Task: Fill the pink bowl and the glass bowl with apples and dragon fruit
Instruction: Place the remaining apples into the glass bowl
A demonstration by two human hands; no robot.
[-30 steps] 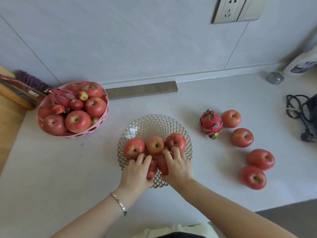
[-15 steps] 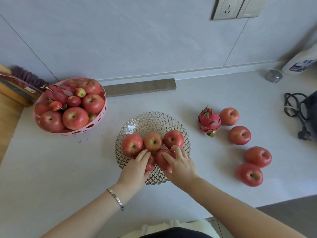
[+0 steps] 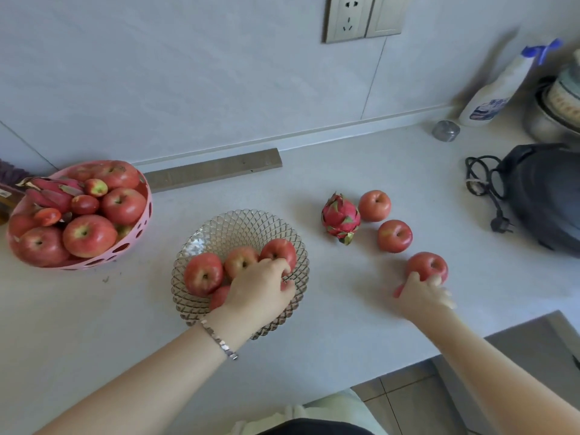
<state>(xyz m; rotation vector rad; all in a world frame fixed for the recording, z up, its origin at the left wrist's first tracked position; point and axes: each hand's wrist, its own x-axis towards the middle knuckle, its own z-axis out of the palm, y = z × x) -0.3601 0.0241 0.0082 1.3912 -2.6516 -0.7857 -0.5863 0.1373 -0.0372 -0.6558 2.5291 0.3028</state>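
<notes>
Wall socket (image 3: 348, 18), spray bottle (image 3: 492, 92) — coiled cord (image 3: 480, 180)

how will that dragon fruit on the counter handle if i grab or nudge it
The dragon fruit looks plump, about the size of the apple beside it, so probably fairly heavy. Its jutting scales should aid grip and limit rolling.

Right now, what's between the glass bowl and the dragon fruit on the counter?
Nothing: in the head view, only bare counter lies between glass bowl and dragon fruit.

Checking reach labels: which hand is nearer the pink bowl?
Left. The left hand lies on apples in the glass bowl beside the pink bowl; the right hand is farther right, at a loose apple.
</notes>
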